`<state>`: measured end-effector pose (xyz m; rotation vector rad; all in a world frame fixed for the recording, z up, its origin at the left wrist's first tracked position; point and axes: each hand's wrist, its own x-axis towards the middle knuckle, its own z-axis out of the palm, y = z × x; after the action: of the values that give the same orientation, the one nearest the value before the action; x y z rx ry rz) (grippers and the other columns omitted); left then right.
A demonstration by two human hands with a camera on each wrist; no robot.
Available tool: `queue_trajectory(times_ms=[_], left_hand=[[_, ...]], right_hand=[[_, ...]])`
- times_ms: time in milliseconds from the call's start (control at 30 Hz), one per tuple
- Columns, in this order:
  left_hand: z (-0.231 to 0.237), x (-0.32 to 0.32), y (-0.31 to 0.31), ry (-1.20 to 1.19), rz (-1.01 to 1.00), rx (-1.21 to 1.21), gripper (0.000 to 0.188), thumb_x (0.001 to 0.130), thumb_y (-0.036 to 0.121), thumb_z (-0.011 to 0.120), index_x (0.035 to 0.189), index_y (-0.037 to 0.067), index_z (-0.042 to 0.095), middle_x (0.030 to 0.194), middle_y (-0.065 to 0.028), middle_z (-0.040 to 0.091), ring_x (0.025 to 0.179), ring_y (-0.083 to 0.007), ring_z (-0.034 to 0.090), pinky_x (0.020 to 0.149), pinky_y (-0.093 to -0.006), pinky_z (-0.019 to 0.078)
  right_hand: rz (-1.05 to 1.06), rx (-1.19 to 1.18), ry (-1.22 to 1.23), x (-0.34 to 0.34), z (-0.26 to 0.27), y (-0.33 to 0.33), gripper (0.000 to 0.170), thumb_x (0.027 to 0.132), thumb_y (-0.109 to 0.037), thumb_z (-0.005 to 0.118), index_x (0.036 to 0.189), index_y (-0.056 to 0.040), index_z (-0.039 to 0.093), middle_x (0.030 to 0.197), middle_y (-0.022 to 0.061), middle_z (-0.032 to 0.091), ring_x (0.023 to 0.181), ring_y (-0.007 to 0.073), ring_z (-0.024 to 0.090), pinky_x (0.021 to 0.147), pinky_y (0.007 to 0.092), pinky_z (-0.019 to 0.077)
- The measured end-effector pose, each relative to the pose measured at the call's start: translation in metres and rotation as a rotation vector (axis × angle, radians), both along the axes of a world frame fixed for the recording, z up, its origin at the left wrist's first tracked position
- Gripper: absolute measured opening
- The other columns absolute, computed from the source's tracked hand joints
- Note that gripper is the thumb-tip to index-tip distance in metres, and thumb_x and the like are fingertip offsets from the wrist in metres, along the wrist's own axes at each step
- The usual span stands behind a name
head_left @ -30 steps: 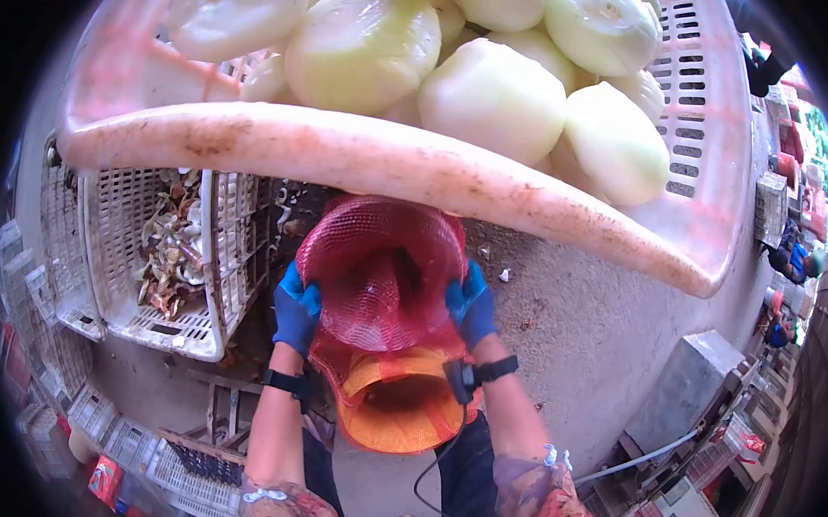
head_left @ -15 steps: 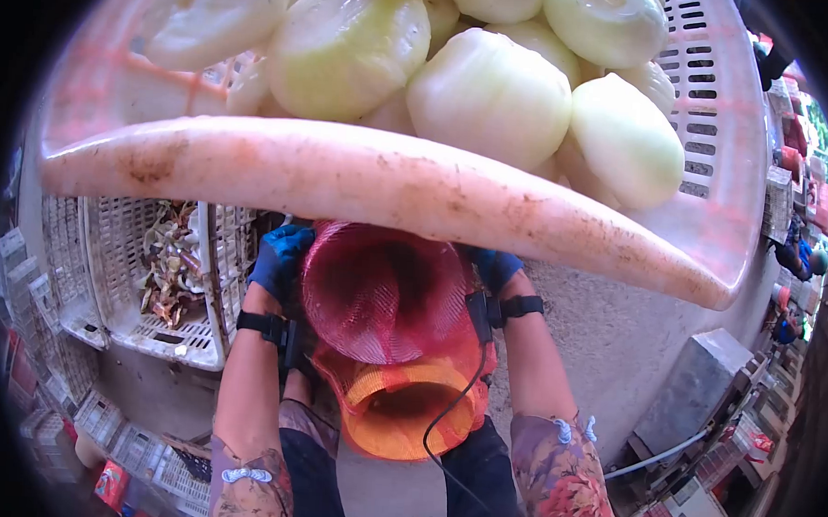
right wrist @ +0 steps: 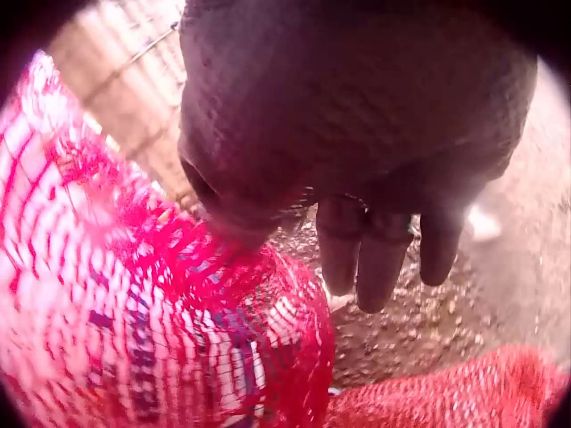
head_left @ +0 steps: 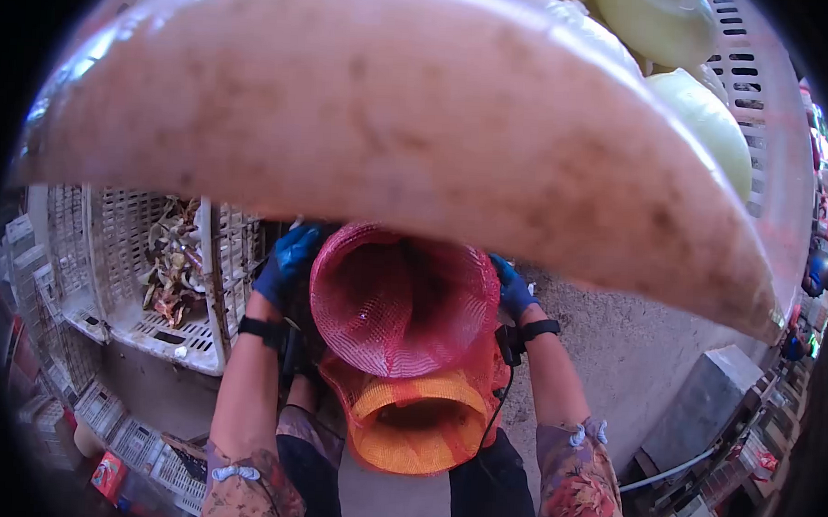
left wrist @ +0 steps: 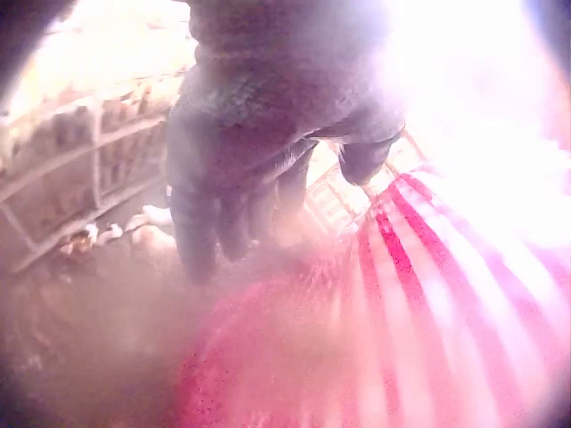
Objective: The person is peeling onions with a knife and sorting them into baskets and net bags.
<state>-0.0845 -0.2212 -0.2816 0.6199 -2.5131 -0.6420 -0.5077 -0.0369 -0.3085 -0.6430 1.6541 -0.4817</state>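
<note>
A pink-red mesh bag (head_left: 346, 334) hangs with its round mouth wide toward me, between my two blue-gloved hands. At its left edge is my left hand (head_left: 289, 260); in the left wrist view its fingers (left wrist: 192, 223) hang fairly straight beside the pleated mesh, thumb apart from them. My right hand (head_left: 514, 291) is at the opposite edge. The right wrist view has its thumb side pinching bunched mesh, while the other fingers (right wrist: 379, 267) point down, straight. Just below, nearer my body, an orange tube-shaped mesh (head_left: 415, 454) opens toward me, with red netting around it.
Close overhead, a stained pale crate (head_left: 374, 118) with peeled onions (head_left: 706, 119) covers much of the head view. On the left stands a white slatted crate (head_left: 184, 345) holding peelings (head_left: 175, 267). A grey metal box (head_left: 703, 400) is at the right.
The overhead crate's wall now fills far more of the head view. Both hands have spread apart and the pink-red bag's mouth has widened. The left hand's grip on its edge has loosened.
</note>
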Motion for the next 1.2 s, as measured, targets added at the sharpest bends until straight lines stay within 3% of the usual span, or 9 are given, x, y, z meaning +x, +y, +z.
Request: queue_trajectory(times_ms=[100, 267, 467, 633, 733, 900, 967, 1033, 1200], left_hand=[[0.062, -0.008, 0.057, 0.264, 0.471, 1.127, 0.027, 0.085, 0.008, 0.063, 0.112, 0.004, 0.066, 0.109, -0.0103, 0.066, 0.099, -0.0255, 0.063, 0.087, -0.0352, 0.0504], [0.064, -0.016, 0.078, 0.638, 0.879, 1.738, 0.018, 0.089, 0.009, 0.061, 0.104, 0.0, 0.067, 0.102, -0.0044, 0.068, 0.091, -0.0154, 0.064, 0.081, -0.03, 0.0512], [0.002, -0.009, 0.065, 0.315, 0.864, 1.155, 0.009, 0.087, 0.007, 0.06, 0.089, 0.004, 0.068, 0.082, -0.0009, 0.067, 0.072, -0.0106, 0.059, 0.065, -0.0266, 0.0478], [-0.116, 0.015, 0.052, -0.029, 0.869, 1.138, 0.011, 0.087, 0.011, 0.059, 0.091, 0.005, 0.068, 0.086, -0.0015, 0.067, 0.074, -0.0111, 0.057, 0.068, -0.0282, 0.0475], [-0.129, 0.012, 0.058, 0.199, 0.778, 1.324, 0.014, 0.089, 0.013, 0.058, 0.094, 0.005, 0.067, 0.089, -0.0026, 0.067, 0.077, -0.0116, 0.058, 0.07, -0.0289, 0.048], [-0.022, 0.0, 0.063, 0.54, 0.575, 1.676, 0.018, 0.091, 0.016, 0.056, 0.1, 0.005, 0.067, 0.095, -0.0043, 0.067, 0.081, -0.0124, 0.059, 0.075, -0.0299, 0.0488], [0.033, -0.007, 0.063, 0.428, 0.78, 1.385, 0.027, 0.095, 0.018, 0.051, 0.116, 0.006, 0.064, 0.108, -0.0065, 0.066, 0.095, -0.0167, 0.061, 0.086, -0.0315, 0.0485], [0.034, 0.007, 0.07, 0.701, 1.307, 1.846, 0.029, 0.096, 0.016, 0.049, 0.12, 0.005, 0.062, 0.112, -0.0069, 0.066, 0.099, -0.0186, 0.062, 0.089, -0.0319, 0.0485], [0.068, -0.021, 0.098, 0.829, 0.823, 1.782, 0.029, 0.098, 0.016, 0.047, 0.119, 0.003, 0.061, 0.117, -0.008, 0.065, 0.103, -0.0177, 0.062, 0.09, -0.0315, 0.0488]], right_hand=[[-0.244, -0.068, -0.339, -0.001, 0.017, 0.01, 0.044, 0.096, -0.022, 0.058, 0.136, -0.0048, 0.048, 0.125, 0.0056, 0.059, 0.108, 0.0142, 0.056, 0.089, 0.0293, 0.0496], [-0.008, -0.209, -0.123, 0.01, 0.034, 0.012, 0.041, 0.094, -0.019, 0.062, 0.13, -0.0025, 0.053, 0.12, 0.005, 0.06, 0.101, 0.0123, 0.057, 0.085, 0.0291, 0.0501], [-0.236, -0.174, -0.258, -0.012, -0.014, 0.02, 0.024, 0.09, -0.018, 0.065, 0.109, -0.0026, 0.064, 0.096, 0.0025, 0.068, 0.087, 0.0119, 0.06, 0.076, 0.0299, 0.051], [0.415, -0.021, 0.614, 0.018, -0.018, -0.014, 0.029, 0.087, -0.029, 0.063, 0.111, -0.0117, 0.067, 0.098, 0.0139, 0.07, 0.094, 0.0254, 0.067, 0.078, 0.0348, 0.0505], [0.421, 0.001, 0.582, 0.03, -0.047, -0.005, 0.03, 0.089, -0.035, 0.057, 0.108, -0.0156, 0.069, 0.106, 0.0184, 0.067, 0.103, 0.0331, 0.064, 0.08, 0.0376, 0.0497], [-0.02, 0.059, -0.123, 0.022, -0.034, 0.029, 0.037, 0.092, -0.025, 0.058, 0.124, -0.0069, 0.058, 0.113, 0.0093, 0.065, 0.098, 0.0218, 0.062, 0.084, 0.0359, 0.0496], [-0.261, 0.138, -0.153, -0.002, -0.011, 0.047, 0.047, 0.09, -0.012, 0.065, 0.134, -0.0051, 0.05, 0.13, 0.0101, 0.057, 0.112, 0.0219, 0.056, 0.094, 0.0361, 0.0471], [-0.335, 0.018, 0.085, -0.032, -0.016, 0.07, 0.048, 0.091, -0.017, 0.064, 0.135, -0.0048, 0.048, 0.117, 0.0075, 0.061, 0.101, 0.0187, 0.059, 0.088, 0.0352, 0.049], [-0.39, -0.215, -0.262, 0.009, 0.109, -0.013, 0.043, 0.092, -0.014, 0.06, 0.133, -0.0052, 0.051, 0.1, 0.0019, 0.064, 0.083, 0.0117, 0.059, 0.076, 0.0288, 0.0501]])
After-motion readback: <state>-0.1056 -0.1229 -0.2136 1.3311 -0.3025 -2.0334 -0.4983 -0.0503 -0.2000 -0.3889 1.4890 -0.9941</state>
